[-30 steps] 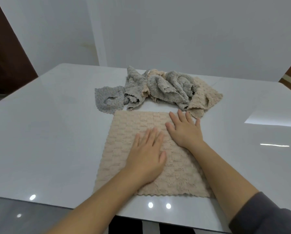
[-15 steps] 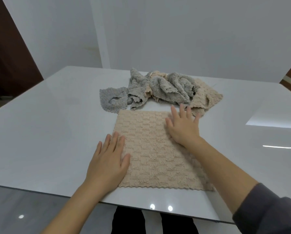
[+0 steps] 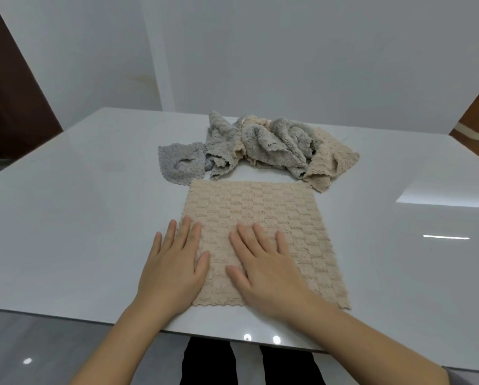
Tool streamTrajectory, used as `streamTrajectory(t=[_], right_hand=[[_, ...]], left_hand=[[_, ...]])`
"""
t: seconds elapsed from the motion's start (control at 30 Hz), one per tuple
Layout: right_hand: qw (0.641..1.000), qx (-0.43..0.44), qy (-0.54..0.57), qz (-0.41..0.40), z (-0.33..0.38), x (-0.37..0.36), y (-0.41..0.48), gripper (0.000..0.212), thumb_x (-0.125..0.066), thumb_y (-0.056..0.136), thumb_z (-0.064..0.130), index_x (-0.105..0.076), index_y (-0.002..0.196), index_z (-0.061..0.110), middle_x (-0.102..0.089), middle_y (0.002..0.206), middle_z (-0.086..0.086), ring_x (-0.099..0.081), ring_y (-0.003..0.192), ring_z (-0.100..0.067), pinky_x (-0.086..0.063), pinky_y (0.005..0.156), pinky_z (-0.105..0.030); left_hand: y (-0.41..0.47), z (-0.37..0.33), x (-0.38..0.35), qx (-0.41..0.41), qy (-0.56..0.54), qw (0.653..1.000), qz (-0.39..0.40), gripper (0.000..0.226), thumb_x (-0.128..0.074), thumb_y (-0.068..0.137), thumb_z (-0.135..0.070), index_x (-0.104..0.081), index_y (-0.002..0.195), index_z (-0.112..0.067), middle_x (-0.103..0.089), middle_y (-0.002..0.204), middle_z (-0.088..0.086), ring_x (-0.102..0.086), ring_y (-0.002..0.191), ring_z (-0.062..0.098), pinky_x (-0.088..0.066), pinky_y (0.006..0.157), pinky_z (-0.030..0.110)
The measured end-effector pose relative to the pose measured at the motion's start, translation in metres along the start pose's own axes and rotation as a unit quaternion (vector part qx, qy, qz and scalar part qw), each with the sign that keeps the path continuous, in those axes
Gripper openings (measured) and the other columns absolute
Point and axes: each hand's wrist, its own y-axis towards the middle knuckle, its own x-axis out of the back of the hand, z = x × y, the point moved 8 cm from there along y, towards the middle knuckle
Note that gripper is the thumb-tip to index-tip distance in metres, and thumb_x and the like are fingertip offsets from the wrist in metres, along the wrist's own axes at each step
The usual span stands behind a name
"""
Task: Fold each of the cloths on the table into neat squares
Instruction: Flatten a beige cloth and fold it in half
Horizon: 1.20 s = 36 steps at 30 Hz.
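- Item under work: a beige, waffle-textured square cloth (image 3: pixel 260 207) lies spread flat in a single layer on the glossy white table (image 3: pixel 66 218), close to the near edge and about midway along it.
- Left hand (image 3: pixel 174 268): flat, palm down, fingers straight and slightly spread. It holds nothing and rests across the cloth's left edge, partly on the bare table.
- Right hand (image 3: pixel 268 273): flat and wide, fingers straight. It grips nothing and presses on the near middle of the cloth.
- Orientation: the cloth is close to square, so no clear long axis is found. Its scalloped near hem runs roughly parallel to the table's near edge, and its sides point toward the far edge.
- Step in hand, as judged: smoothing the first cloth, with no fold made yet.
- Next move, as judged: pinch two corners of one side, carry them onto the opposite side, and match the edges.
- Remaining stock: a crumpled heap of grey and beige cloths (image 3: pixel 266 145) sits just beyond the spread cloth's far hem, toward the table's middle. A small grey cloth (image 3: pixel 177 165) lies at the heap's left.
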Motion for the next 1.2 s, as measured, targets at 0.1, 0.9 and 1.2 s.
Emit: streamTrajectory(t=[0.1, 0.9, 1.2], right_hand=[[1.0, -0.021, -0.006, 0.005, -0.022, 0.004, -0.012, 0.065, -0.007, 0.098, 0.059, 0.013, 0.153, 0.031, 0.021, 0.159, 0.013, 0.026, 0.146, -0.015, 0.018, 0.117, -0.046], [0.98, 0.112, -0.004, -0.165, -0.017, 0.044, -0.062, 0.04, -0.061, 0.075, 0.042, -0.057, 0.111, 0.027, -0.058, 0.104, 0.011, -0.058, 0.087, -0.012, -0.047, 0.07, -0.027], [0.984, 0.03, 0.073, -0.16, -0.088, 0.064, -0.062, 0.031, -0.041, 0.075, 0.031, -0.06, 0.1, 0.029, -0.06, 0.098, 0.018, -0.061, 0.078, -0.009, -0.05, 0.057, -0.027]], left_hand=[[-0.001, 0.0, 0.0, -0.004, 0.0, 1.0, 0.004, 0.087, 0.014, 0.075, -0.061, 0.009, 0.155, -0.026, 0.019, 0.16, -0.006, 0.019, 0.148, 0.014, 0.011, 0.12, 0.036], [-0.038, -0.041, 0.039, -0.263, -0.107, 0.957, -0.057, 0.008, -0.046, 0.091, -0.043, -0.046, 0.086, -0.037, -0.049, 0.08, -0.022, -0.047, 0.069, -0.001, -0.037, 0.057, 0.013], [-0.037, 0.01, 0.053, -0.177, -0.226, 0.954, -0.084, 0.017, -0.051, 0.077, -0.032, -0.065, 0.086, -0.031, -0.062, 0.094, -0.024, -0.061, 0.088, 0.0, -0.046, 0.075, 0.013]])
